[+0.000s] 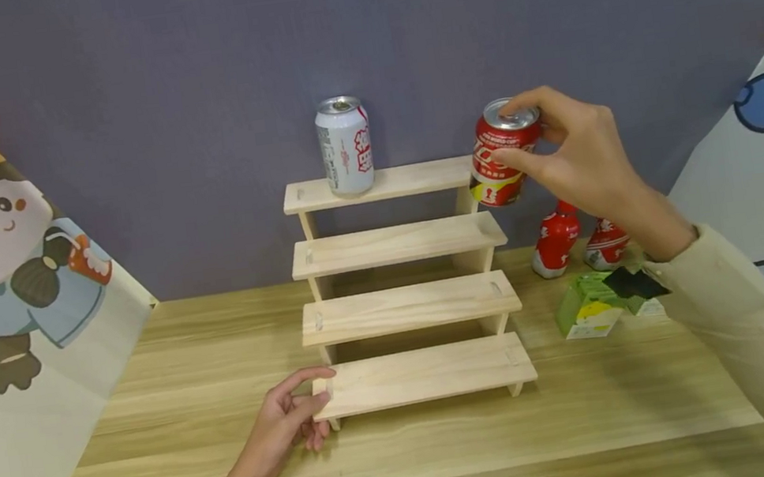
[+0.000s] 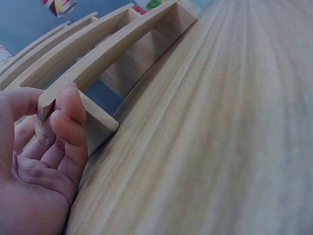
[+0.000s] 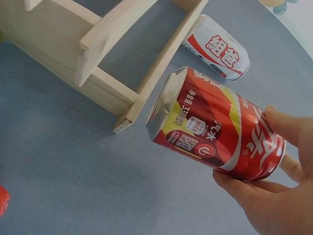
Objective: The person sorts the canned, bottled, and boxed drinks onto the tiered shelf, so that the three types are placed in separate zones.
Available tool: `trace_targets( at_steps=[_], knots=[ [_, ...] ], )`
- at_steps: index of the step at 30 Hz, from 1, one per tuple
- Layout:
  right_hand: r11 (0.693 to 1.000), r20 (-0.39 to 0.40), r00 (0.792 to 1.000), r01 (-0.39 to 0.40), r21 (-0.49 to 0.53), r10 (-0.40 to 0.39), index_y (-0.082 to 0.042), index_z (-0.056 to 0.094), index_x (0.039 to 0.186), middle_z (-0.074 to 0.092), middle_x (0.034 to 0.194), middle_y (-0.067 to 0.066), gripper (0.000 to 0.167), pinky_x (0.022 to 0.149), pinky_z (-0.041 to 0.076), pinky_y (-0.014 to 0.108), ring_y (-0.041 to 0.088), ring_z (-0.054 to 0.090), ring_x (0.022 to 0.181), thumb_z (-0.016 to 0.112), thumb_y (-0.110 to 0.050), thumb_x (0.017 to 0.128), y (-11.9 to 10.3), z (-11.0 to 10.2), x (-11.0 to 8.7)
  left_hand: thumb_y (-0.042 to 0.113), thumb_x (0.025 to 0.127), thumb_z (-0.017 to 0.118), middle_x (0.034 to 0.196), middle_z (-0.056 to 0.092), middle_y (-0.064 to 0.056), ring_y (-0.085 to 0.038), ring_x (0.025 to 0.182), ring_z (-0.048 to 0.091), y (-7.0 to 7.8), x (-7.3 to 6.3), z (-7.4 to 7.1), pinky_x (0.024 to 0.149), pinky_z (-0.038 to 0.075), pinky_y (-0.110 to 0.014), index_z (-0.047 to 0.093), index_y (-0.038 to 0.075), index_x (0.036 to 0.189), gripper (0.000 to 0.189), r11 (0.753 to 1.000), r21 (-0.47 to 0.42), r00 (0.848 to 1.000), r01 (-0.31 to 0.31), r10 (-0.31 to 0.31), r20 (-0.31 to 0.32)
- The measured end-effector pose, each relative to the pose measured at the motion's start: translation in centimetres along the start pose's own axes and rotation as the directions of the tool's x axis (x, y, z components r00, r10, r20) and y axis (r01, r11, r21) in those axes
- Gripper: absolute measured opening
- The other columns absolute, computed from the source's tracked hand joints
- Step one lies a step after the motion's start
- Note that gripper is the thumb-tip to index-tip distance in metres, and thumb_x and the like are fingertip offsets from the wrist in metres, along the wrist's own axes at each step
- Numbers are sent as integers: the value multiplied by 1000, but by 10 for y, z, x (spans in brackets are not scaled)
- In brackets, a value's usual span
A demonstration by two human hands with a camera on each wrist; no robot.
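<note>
My right hand grips a red soda can near its top, thumb on the near side. The can hangs in the air by the right end of the top shelf, slightly tilted in the head view. Its printed side and silver base rim show in the right wrist view. My left hand pinches the left end of the lowest step of a wooden four-step stand, thumb on top and fingers curled beneath, as the left wrist view shows. A white can with red lettering stands on the top step, left of centre.
Right of the stand, two red bottles stand near the back wall. In front of them sits a green box, with a dark piece beside it. A grey wall rises behind the wood-grain table. Printed panels flank both sides.
</note>
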State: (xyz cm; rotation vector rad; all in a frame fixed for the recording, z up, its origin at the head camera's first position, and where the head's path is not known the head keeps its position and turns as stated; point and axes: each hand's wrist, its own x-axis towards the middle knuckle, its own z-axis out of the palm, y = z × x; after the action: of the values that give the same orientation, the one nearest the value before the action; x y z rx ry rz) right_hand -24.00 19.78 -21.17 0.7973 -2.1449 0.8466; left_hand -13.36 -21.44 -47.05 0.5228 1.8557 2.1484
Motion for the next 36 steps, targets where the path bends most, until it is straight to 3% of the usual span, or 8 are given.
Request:
trace_targets(
  at_steps=[7,15,22,29,36],
  knots=[
    [998,13,998,-62,14,61,-5,64,122,69,118,4,43,86,53,16,9,67,104,82,-15,83,1,6,17,8,103,53,67,71,-3,-11,52,61,2,1,-1,46,48,-20,44,-4,141,41,1000,15,1000,-7,7,-6],
    [987,46,991,-132,90,129,-5,63,123,69,121,6,41,87,55,23,18,67,107,79,-18,87,8,26,30,9,102,54,67,70,-3,-11,52,61,-2,-6,0,47,48,-19,44,-4,141,42,999,13,999,36,-36,-19],
    [977,62,981,-191,93,185,-6,63,123,69,121,7,42,89,56,32,20,67,107,79,-22,87,14,40,44,8,102,54,67,70,-2,-10,51,61,-3,-6,1,46,48,-19,44,-4,141,42,1000,12,999,25,-25,-26],
    [964,62,972,-235,122,228,-6,63,123,69,121,9,44,81,55,24,22,69,103,80,-24,86,18,51,58,9,103,54,67,71,-2,-10,52,61,-1,-5,0,47,48,-19,44,-4,141,42,999,4,999,35,-35,-17],
    [962,20,970,-242,123,241,-5,60,124,69,121,8,46,87,56,31,20,68,103,79,-25,87,26,65,65,10,103,53,67,71,-2,-10,52,61,0,-1,-1,47,48,-19,44,-3,142,42,1000,8,1000,25,-25,-6]
  ],
)
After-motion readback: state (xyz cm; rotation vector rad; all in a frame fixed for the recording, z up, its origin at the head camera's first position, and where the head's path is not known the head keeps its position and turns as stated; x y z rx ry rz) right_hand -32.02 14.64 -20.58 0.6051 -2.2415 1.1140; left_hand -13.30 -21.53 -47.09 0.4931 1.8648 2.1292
